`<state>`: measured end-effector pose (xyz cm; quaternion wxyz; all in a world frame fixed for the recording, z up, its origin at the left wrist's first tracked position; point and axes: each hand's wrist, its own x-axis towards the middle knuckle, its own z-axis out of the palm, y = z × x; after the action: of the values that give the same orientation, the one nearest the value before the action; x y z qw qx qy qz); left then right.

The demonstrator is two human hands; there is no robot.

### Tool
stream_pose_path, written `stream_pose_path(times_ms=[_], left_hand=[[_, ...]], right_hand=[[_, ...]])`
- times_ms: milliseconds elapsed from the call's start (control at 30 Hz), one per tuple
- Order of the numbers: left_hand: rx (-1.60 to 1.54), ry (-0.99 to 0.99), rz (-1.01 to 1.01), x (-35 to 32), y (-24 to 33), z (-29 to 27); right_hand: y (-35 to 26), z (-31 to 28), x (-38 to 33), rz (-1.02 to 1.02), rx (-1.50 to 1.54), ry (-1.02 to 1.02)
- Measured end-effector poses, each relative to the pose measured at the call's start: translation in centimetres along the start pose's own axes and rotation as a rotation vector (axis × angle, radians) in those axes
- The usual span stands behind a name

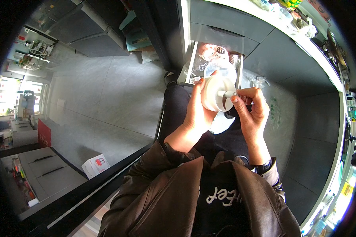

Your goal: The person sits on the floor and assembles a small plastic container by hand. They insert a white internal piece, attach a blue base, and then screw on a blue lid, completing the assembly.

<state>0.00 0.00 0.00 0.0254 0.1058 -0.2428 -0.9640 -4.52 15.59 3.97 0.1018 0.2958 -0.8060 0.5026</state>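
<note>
My left hand (195, 112) grips a round white plastic container (217, 93) from its left side, holding it in front of my chest above my lap. My right hand (252, 108) pinches a small white cylindrical piece (226, 94) against the middle of the container's face, with thumb and forefinger closed on it. Just beyond the container an open drawer (189, 65) holds clear plastic items and packets.
Dark grey cabinets (225, 19) run along the right under a white countertop (316, 51) crowded with small items. A grey tiled floor (103, 98) spreads to the left, with a white box (95, 165) on it. Clear plastic bags (273, 112) lie by my right side.
</note>
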Motion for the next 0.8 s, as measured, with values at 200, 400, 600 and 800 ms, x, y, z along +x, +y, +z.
stream_pose_path(times_ms=[200,400,600,800], left_hand=[[-0.281,-0.067,-0.154,0.5,0.1,-0.7],[-0.404,-0.122,-0.244,0.7,0.1,-0.9],[-0.531,-0.281,-0.411,0.3,-0.3,-1.3],[-0.481,-0.271,-0.434,0.5,-0.6,-1.2]], right_hand=[[0.3,-0.2,-0.5,0.069,0.194,0.083],[4.6,-0.8,0.5,0.365,0.458,0.152],[7.2,0.2,0.1,0.54,1.242,-0.261],[7.7,-0.3,0.9,0.493,1.122,-0.165]])
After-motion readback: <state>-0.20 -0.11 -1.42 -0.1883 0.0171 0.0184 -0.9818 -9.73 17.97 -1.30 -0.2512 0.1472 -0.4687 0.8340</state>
